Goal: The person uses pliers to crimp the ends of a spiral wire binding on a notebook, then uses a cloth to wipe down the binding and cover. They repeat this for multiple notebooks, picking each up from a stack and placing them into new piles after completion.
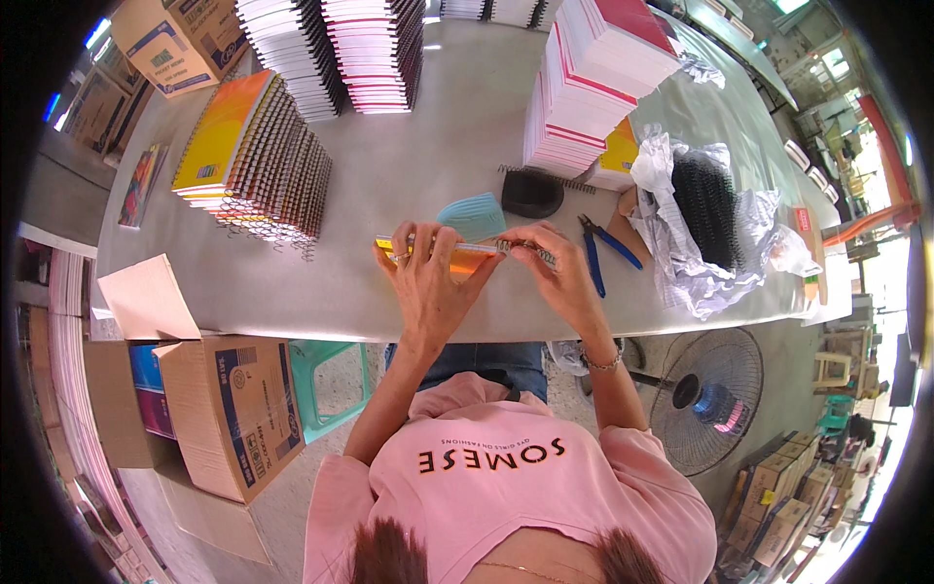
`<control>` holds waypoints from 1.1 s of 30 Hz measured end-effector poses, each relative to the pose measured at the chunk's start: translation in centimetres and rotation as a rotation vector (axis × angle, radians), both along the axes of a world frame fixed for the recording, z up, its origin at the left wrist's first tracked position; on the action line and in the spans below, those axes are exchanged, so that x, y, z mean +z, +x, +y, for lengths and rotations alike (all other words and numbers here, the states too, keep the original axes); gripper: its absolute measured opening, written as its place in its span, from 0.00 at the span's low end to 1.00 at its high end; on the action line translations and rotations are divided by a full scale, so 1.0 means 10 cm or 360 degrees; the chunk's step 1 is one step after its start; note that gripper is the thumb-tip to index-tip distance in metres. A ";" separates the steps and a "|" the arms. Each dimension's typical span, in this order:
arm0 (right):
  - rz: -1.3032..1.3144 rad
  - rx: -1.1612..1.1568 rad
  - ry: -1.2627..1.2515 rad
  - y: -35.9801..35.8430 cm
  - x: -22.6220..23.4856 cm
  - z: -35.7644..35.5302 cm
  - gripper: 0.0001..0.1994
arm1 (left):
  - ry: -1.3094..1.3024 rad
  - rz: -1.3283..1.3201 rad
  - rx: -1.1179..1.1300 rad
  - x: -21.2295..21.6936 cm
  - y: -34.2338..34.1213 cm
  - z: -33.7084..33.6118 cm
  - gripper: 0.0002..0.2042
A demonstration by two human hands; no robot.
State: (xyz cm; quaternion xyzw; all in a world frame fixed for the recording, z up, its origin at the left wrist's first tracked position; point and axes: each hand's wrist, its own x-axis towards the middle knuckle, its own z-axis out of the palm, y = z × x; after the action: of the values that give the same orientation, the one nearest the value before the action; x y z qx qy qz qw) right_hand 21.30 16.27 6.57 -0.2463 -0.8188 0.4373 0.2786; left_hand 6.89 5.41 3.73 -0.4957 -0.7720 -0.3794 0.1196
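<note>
My left hand (pixel 425 277) is closed around a yellow-orange notebook (pixel 471 263), held on edge near the table's front, its page edges facing up. At the notebook's right end, my right hand (pixel 562 277) pinches a dark spiral binding coil (pixel 504 246) between thumb and fingers. How far the coil runs into the holes is hidden by my fingers. Just beyond the notebook lie a light-blue ridged pad (pixel 471 216) and a black rounded object (pixel 531 194), with another loose coil (pixel 574 184) behind it. Blue-handled cutting pliers (pixel 605 255) rest to the right of my right hand.
Bound yellow-orange notebooks (pixel 255 161) are stacked at left, near taller spiral-bound stacks (pixel 373 54). Unbound books with red covers (pixel 584 97) rise at back right. Black coils (pixel 707 209) lie in crumpled plastic. An open carton (pixel 233 414) and a fan (pixel 708 399) stand below the table edge.
</note>
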 end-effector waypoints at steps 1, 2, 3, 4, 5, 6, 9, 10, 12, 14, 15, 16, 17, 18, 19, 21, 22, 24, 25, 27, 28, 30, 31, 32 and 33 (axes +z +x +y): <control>0.0004 0.0015 0.0028 -0.01 0.01 0.00 0.10 | -0.0011 -0.0004 -0.0003 0.00 0.00 -0.01 0.23; -0.0011 0.0032 0.0040 -0.01 0.03 -0.01 0.09 | -0.0022 -0.0008 -0.0007 0.01 0.00 -0.01 0.23; -0.0027 0.0048 0.0051 -0.01 0.05 -0.01 0.09 | -0.0039 -0.0011 -0.0007 0.01 0.00 -0.02 0.23; -0.0042 0.0063 0.0064 0.00 0.06 -0.01 0.09 | -0.0054 -0.0013 -0.0010 0.01 0.00 -0.02 0.23; -0.0041 0.0066 0.0098 0.00 0.05 -0.01 0.08 | -0.0069 -0.0015 -0.0012 0.02 0.00 -0.02 0.23; -0.0039 0.0069 0.0132 0.00 0.03 -0.01 0.08 | -0.0060 -0.0010 -0.0017 0.02 0.00 -0.02 0.23; -0.0026 0.0025 -0.0146 -0.01 0.09 -0.09 0.08 | -0.0058 0.0006 -0.0011 -0.01 -0.02 -0.03 0.23; -0.0020 -0.0007 -0.0300 -0.01 0.13 -0.12 0.09 | -0.0067 0.0017 -0.0011 -0.01 -0.02 -0.03 0.23; -0.0058 -0.0010 -0.0091 -0.02 0.09 -0.12 0.08 | -0.0090 0.0027 -0.0006 -0.02 -0.02 -0.02 0.22; -0.0098 0.0010 0.0196 -0.03 0.05 -0.09 0.08 | -0.0117 0.0035 0.0007 -0.02 -0.02 -0.02 0.21; -0.0123 0.0029 0.0377 -0.03 0.03 -0.07 0.08 | -0.0132 0.0029 0.0005 -0.01 -0.02 -0.03 0.21; -0.0148 0.0050 0.0559 -0.05 0.03 -0.06 0.08 | -0.0146 0.0022 0.0005 0.01 -0.02 -0.03 0.21; -0.0134 0.0002 0.0472 -0.05 0.04 -0.09 0.07 | -0.0161 0.0015 0.0004 0.02 -0.02 -0.03 0.21; -0.0121 -0.0045 0.0386 -0.07 0.06 -0.14 0.07 | -0.0154 0.0012 0.0001 0.01 -0.02 -0.03 0.21; -0.0108 -0.0092 0.0299 -0.08 0.08 -0.17 0.06 | -0.0147 0.0009 -0.0003 0.01 -0.02 -0.04 0.20; -0.0174 -0.0052 0.0388 -0.07 0.05 -0.14 0.06 | -0.0137 0.0000 -0.0012 0.02 -0.02 -0.04 0.20; -0.0207 -0.0032 0.0431 -0.07 0.04 -0.13 0.07 | -0.0134 -0.0005 -0.0017 0.03 -0.02 -0.04 0.19; -0.0171 -0.0097 0.0400 -0.10 0.06 -0.16 0.07 | -0.0136 -0.0004 -0.0018 0.02 -0.02 -0.05 0.19; -0.0152 -0.0132 0.0385 -0.11 0.08 -0.18 0.07 | -0.0140 0.0004 -0.0015 0.02 -0.03 -0.05 0.18; -0.0191 -0.0072 0.0520 -0.11 0.03 -0.13 0.08 | -0.0157 -0.0006 -0.0020 0.02 -0.03 -0.06 0.17; -0.0211 -0.0041 0.0586 -0.12 0.04 -0.12 0.08 | -0.0171 -0.0025 -0.0026 0.03 -0.03 -0.06 0.17; -0.0221 -0.0104 0.0501 -0.16 0.09 -0.17 0.07 | -0.0208 -0.0032 -0.0030 0.03 -0.03 -0.07 0.16; -0.0226 -0.0137 0.0460 -0.18 0.11 -0.19 0.07 | -0.0228 -0.0020 -0.0030 0.02 -0.04 -0.07 0.16; -0.0231 -0.0114 0.0532 -0.18 0.09 -0.18 0.07 | -0.0248 -0.0008 -0.0029 0.02 -0.04 -0.08 0.16; -0.0235 -0.0092 0.0604 -0.17 0.03 -0.16 0.06 | -0.0228 -0.0047 -0.0030 0.02 -0.05 -0.09 0.18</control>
State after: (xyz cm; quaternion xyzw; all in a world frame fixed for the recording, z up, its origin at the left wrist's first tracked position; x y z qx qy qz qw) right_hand 19.57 14.69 6.91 -0.2441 -0.8974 0.2477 0.2718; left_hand 6.43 4.53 3.97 -0.5046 -0.7942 -0.3316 0.0690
